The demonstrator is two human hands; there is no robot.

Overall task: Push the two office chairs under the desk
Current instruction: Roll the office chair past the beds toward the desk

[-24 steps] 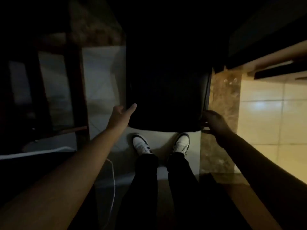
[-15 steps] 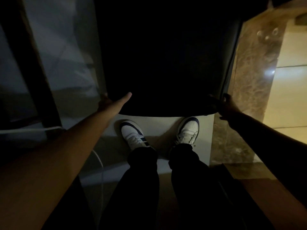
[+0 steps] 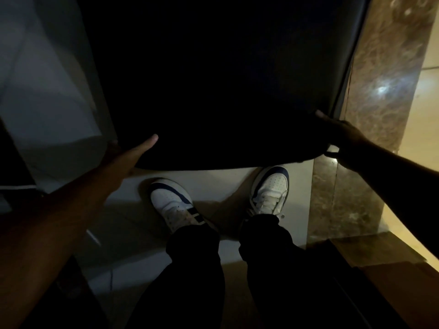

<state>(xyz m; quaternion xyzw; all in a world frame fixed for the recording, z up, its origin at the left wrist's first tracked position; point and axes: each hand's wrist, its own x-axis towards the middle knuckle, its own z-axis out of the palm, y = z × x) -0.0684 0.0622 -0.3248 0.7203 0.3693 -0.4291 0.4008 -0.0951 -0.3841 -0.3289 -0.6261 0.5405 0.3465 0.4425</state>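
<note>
Black upholstery fills the middle of the frame, and my two hands sit on its near edge. My left hand (image 3: 128, 154) is at the lower left corner of the office chair (image 3: 221, 91), thumb laid flat on top and the fingers out of sight under or behind the rim; I read it as clamped on that corner, though the underside is hidden. My right hand (image 3: 342, 136) is at the right corner, wrapped around the edge in shadow, fingers folded over it, so I take it as gripping too.

Outward from the grip, the chair's dark bulk runs from the centre up to the top of the frame. Below its edge, my two white shoes (image 3: 172, 201) stand on pale floor tiles (image 3: 209, 184). A brown marble strip (image 3: 380, 91) runs down the right side.

I cannot make out the desk at all; the upper frame is too dark. My judgement: this chair is in hand and mid-push, not confirmed tucked under. I see no second chair here, so I can't say whether it is done or still to be pushed in.
</note>
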